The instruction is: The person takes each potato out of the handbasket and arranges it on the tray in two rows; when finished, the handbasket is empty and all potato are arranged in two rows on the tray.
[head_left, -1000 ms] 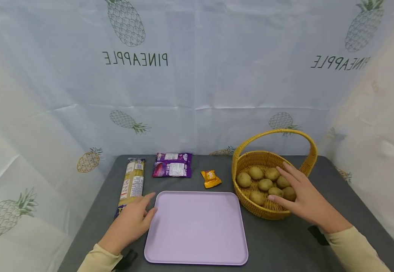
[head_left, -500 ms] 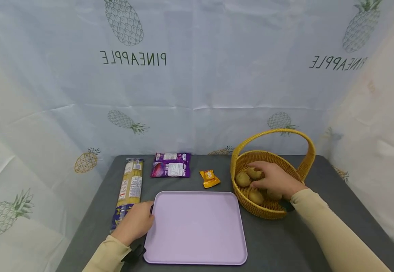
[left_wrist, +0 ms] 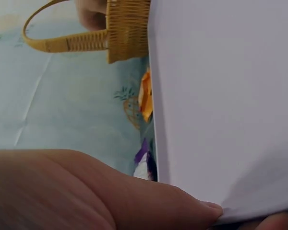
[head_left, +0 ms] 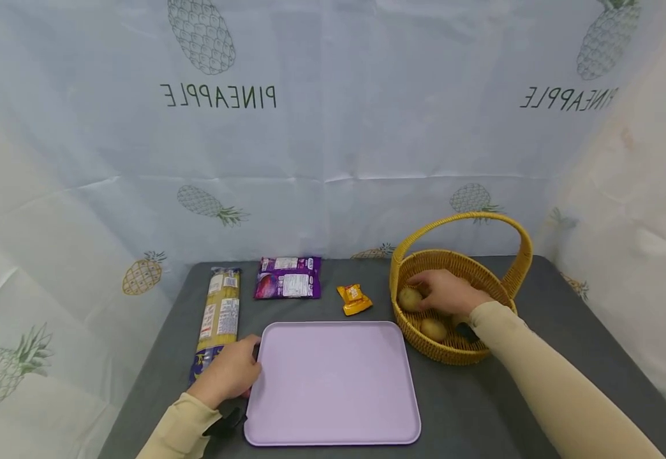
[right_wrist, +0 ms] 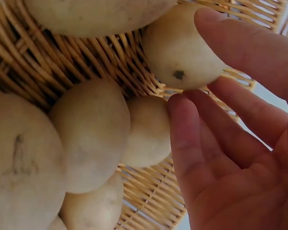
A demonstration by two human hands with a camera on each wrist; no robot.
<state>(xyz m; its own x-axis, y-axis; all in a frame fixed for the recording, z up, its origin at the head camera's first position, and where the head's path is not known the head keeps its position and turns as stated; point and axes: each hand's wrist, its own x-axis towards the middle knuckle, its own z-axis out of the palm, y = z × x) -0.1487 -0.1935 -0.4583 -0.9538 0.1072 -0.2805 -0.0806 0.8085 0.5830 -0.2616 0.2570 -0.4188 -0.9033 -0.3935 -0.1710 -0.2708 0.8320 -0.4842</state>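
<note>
My left hand (head_left: 229,373) pinches the left edge of a pale lilac tray (head_left: 333,382); in the left wrist view its thumb (left_wrist: 168,199) lies on the rim, with the other fingers mostly hidden underneath. Inside a yellow wicker basket (head_left: 442,354), my right hand (head_left: 449,294) grips a potato (head_left: 410,299) at the left side. The right wrist view shows that potato (right_wrist: 182,52), with a dark spot on its skin, between thumb and fingers. Several more potatoes (right_wrist: 91,136) lie around it. The hand and sleeve hide most of them from the head view.
Left of the tray lies a long packet of noodles (head_left: 220,312). Behind the tray are a purple packet (head_left: 289,278) and a small orange wrapped packet (head_left: 354,299). The basket's tall handle (head_left: 465,218) arches over it. A pineapple-print curtain (head_left: 327,140) encloses the dark table (head_left: 465,408).
My left hand has come down from beside the tray and taken its left edge. The right hand has reached left into the basket and closed round a potato. The tray has barely moved.
</note>
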